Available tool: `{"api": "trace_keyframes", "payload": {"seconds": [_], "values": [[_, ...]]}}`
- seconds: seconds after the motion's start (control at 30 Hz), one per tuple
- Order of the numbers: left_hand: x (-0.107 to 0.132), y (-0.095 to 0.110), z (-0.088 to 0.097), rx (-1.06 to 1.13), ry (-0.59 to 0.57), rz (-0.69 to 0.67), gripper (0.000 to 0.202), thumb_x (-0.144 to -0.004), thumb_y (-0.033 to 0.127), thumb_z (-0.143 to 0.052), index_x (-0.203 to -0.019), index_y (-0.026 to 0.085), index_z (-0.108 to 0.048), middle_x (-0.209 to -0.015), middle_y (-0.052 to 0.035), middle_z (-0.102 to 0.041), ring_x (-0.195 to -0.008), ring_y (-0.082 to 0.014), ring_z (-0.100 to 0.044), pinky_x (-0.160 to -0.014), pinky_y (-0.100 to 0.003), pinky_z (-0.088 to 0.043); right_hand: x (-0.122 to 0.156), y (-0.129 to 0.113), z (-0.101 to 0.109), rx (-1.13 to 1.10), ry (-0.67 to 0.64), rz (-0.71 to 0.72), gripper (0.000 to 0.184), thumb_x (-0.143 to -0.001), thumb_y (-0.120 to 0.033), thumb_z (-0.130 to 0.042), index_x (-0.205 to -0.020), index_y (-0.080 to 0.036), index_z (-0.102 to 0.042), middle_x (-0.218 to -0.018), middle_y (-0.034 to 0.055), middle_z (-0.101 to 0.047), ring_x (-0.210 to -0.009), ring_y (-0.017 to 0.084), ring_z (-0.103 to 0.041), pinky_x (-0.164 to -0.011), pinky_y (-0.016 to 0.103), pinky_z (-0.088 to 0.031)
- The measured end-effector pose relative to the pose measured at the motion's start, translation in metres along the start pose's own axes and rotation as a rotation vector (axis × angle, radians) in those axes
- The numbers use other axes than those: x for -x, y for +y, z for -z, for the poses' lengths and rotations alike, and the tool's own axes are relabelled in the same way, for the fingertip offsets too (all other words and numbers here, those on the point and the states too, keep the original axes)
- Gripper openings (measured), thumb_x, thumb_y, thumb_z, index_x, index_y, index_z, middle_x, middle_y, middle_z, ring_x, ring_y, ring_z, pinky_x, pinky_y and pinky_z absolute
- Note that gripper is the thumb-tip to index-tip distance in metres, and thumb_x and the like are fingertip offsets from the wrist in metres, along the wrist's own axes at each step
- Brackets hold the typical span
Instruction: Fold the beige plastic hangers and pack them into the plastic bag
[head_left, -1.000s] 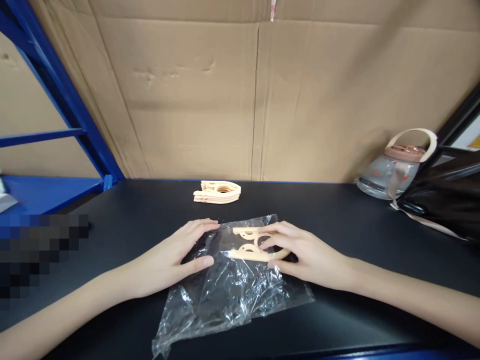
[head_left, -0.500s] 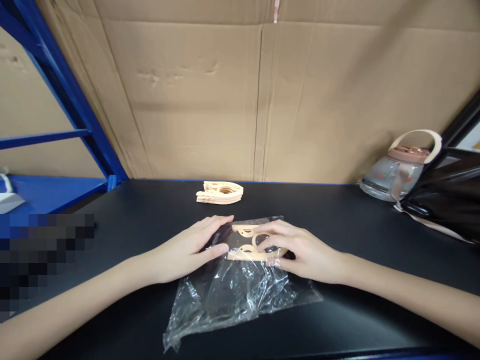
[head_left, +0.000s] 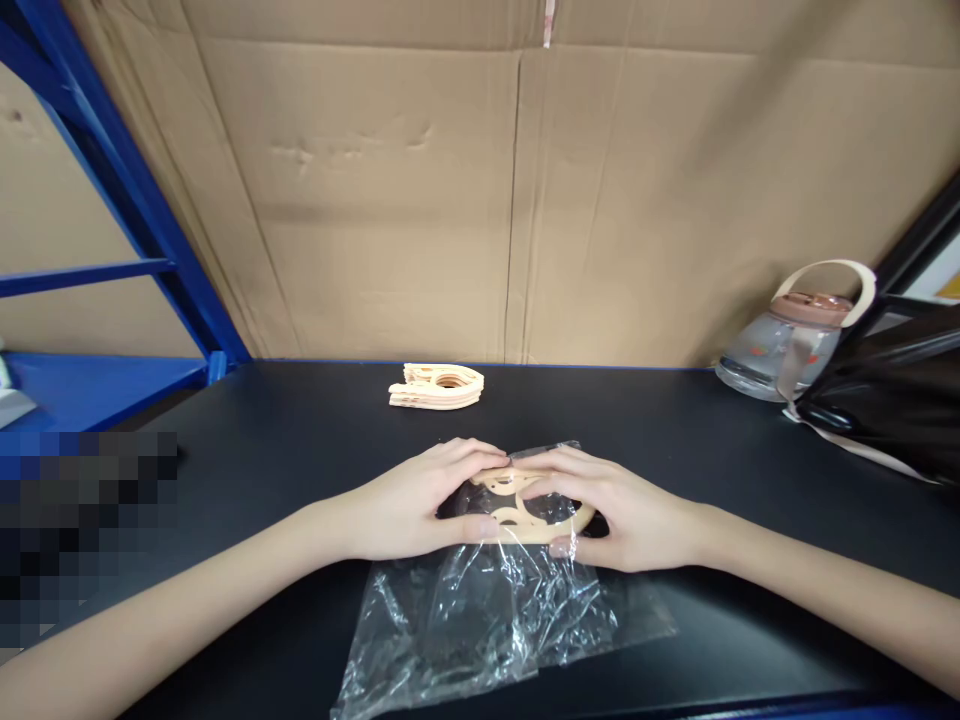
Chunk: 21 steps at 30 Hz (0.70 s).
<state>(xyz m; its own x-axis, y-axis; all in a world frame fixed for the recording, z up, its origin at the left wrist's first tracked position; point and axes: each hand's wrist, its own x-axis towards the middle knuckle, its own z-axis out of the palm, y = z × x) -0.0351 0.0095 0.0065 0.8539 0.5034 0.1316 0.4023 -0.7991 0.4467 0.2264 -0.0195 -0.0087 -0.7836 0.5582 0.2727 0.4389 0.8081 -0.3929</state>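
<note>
A cream folding hanger (head_left: 525, 535), folded up, lies flat at the upper end of a clear plastic bag (head_left: 480, 625) on the black tabletop. My left hand (head_left: 420, 505) grips its left end, thumb on the near bar and fingers along the far one. Around the rounded right end, my right hand (head_left: 634, 505) is closed, its thumb at the near edge and its fingers over the far side. Bag film shows about the hanger, and the wrinkled rest of the bag spreads toward me. Farther back sits a stack of several similar folded hangers (head_left: 442, 400).
A clear water jug (head_left: 784, 345) with a pinkish lid and pale handle stands at the back right, beside a shiny black bag (head_left: 892, 385). Cardboard (head_left: 390, 250) walls off the back. Blue metal shelving (head_left: 135, 210) rises on the left.
My left hand has moved right and closed on the hanger's left end. The hanger, the bag and my right hand have shifted slightly right and toward me.
</note>
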Motion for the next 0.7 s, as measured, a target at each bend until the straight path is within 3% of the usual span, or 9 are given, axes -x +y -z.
{"api": "trace_keyframes", "payload": {"seconds": [0.1, 0.2, 0.37, 0.47, 0.6, 0.7], "values": [[0.003, 0.000, -0.003, -0.019, 0.003, 0.008, 0.058, -0.089, 0.050, -0.054, -0.138, 0.023, -0.038, -0.137, -0.0102, -0.046, -0.125, -0.0253, -0.045, -0.105, -0.040, -0.038, 0.001, 0.001, -0.001, -0.033, -0.026, 0.010, 0.049, -0.080, -0.020, -0.065, -0.128, -0.021, -0.053, -0.144, 0.0070, -0.046, -0.133, 0.019, -0.041, -0.110, 0.037, -0.035], [0.003, 0.000, -0.007, -0.026, 0.020, 0.021, 0.060, -0.088, 0.051, -0.055, -0.138, 0.023, -0.036, -0.138, -0.0104, -0.045, -0.125, -0.0266, -0.045, -0.104, -0.042, -0.040, -0.002, 0.000, -0.005, -0.004, -0.054, -0.018, 0.054, -0.087, -0.031, -0.061, -0.138, -0.022, -0.046, -0.148, 0.0068, -0.041, -0.136, 0.020, -0.038, -0.113, 0.038, -0.033], [0.004, 0.001, -0.012, -0.029, 0.027, 0.047, 0.071, -0.086, 0.054, -0.057, -0.142, 0.021, -0.030, -0.145, -0.0121, -0.038, -0.131, -0.0266, -0.038, -0.108, -0.043, -0.037, -0.014, -0.009, -0.017, 0.155, 0.060, -0.134, 0.057, -0.087, -0.047, -0.057, -0.134, -0.016, -0.050, -0.140, 0.0116, -0.051, -0.130, 0.025, -0.046, -0.106, 0.041, -0.043], [0.005, 0.000, -0.012, -0.018, 0.025, 0.071, 0.066, -0.089, 0.054, -0.051, -0.143, 0.021, -0.030, -0.148, -0.0107, -0.035, -0.137, -0.0248, -0.031, -0.113, -0.043, -0.029, -0.016, -0.014, -0.018, 0.235, 0.086, -0.088, 0.052, -0.089, -0.044, -0.055, -0.132, -0.014, -0.050, -0.138, 0.0127, -0.052, -0.126, 0.023, -0.049, -0.103, 0.039, -0.046], [0.006, -0.004, -0.010, -0.005, 0.022, 0.130, 0.051, -0.097, 0.048, -0.036, -0.143, 0.026, -0.031, -0.151, -0.0067, -0.033, -0.140, -0.0227, -0.026, -0.115, -0.045, -0.025, -0.010, -0.013, -0.005, 0.296, 0.088, -0.071, 0.053, -0.084, -0.042, -0.062, -0.131, -0.019, -0.051, -0.131, 0.0103, -0.056, -0.117, 0.025, -0.055, -0.099, 0.043, -0.048], [0.006, -0.005, -0.010, -0.012, 0.004, 0.129, 0.059, -0.093, 0.052, -0.045, -0.143, 0.024, -0.032, -0.151, -0.0089, -0.033, -0.139, -0.0255, -0.029, -0.113, -0.046, -0.029, -0.002, -0.008, 0.005, 0.252, 0.028, -0.050, 0.036, -0.084, -0.024, -0.060, -0.119, -0.020, -0.059, -0.128, 0.0079, -0.059, -0.114, 0.022, -0.057, -0.097, 0.039, -0.050]]}}
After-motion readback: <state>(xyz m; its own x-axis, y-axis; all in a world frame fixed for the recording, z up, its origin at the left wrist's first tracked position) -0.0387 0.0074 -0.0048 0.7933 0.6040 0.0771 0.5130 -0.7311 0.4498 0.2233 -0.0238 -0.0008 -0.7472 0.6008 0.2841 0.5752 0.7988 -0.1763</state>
